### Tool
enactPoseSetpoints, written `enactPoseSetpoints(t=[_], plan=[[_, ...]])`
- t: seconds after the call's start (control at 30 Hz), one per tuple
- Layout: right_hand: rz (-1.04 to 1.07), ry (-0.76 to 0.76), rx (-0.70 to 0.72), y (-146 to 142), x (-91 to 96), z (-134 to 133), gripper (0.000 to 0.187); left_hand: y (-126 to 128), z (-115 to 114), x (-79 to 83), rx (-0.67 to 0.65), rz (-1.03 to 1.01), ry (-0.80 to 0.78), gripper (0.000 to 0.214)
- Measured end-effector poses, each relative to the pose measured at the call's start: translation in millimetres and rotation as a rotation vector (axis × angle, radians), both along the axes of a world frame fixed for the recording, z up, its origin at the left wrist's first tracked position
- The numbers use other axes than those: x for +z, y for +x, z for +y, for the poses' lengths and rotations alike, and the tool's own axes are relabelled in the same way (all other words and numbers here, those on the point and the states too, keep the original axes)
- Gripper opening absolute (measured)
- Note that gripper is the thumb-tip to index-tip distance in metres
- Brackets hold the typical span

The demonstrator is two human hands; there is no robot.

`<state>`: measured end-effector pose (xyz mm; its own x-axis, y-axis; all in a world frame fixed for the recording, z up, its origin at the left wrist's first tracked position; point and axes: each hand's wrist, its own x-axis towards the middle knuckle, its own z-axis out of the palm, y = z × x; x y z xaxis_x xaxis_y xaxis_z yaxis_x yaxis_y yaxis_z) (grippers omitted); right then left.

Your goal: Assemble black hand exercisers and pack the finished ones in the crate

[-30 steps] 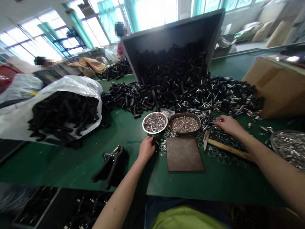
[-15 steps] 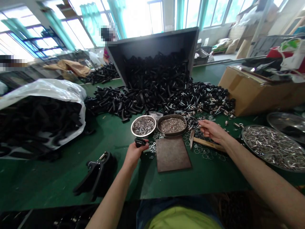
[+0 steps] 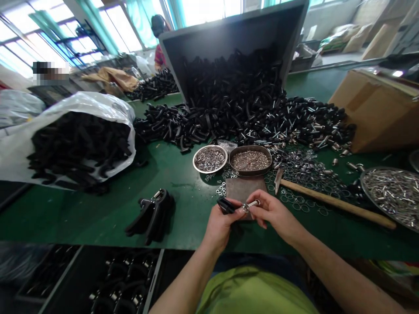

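Your left hand (image 3: 220, 223) pinches a black grip (image 3: 225, 205) over the plate (image 3: 240, 187); your right hand (image 3: 273, 213) holds a pin (image 3: 251, 204) touching its end. Pin looks not yet seated; a large heap (image 3: 248, 100) lies behind.

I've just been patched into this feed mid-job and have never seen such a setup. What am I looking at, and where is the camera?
No machine here: these are a person's two bare hands, filmed by one camera worn on their head, looking forward and down. The left hand pinches a small black part; the right hand holds a small metal piece right beside it, over the near edge of a brown plate on the green table. Behind the plate stand a pan of washers and a pan of finer metal bits. A hammer lies to the right, and a pile of black parts spills from a tipped bin.
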<state>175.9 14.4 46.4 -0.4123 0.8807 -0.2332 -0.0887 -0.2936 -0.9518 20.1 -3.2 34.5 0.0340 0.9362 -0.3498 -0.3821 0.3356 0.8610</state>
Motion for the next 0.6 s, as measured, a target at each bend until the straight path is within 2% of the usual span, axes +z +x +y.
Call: enactPoseSetpoints(t=[0.13,0.23,0.3,0.4,0.5,0.6], plan=[[0.040,-0.036,-0.027,1.1,-0.9,3.8,0.024,-4.7,-0.5,0.2,-0.025,0.191,0.104,0.019],[-0.116,0.091,-0.056,4.3,2.8,7.2,0.019,-4.4,-0.9,0.3,-0.059,0.425,0.250,0.008],[-0.258,0.187,-0.078,7.7,6.7,8.9,0.016,-0.2,-2.0,-1.6,-0.062,0.453,0.256,0.007],[-0.374,0.273,-0.137,12.5,13.2,8.3,0.015,10.8,-4.8,-7.4,-0.068,0.172,0.028,0.015],[-0.294,0.275,-0.155,13.5,20.2,3.3,0.017,22.7,-6.5,-12.1,-0.116,-0.211,-0.251,0.021],[-0.239,0.266,-0.142,11.1,26.9,-3.1,0.017,31.6,-6.1,-12.5,-0.144,-0.375,-0.341,0.023]])
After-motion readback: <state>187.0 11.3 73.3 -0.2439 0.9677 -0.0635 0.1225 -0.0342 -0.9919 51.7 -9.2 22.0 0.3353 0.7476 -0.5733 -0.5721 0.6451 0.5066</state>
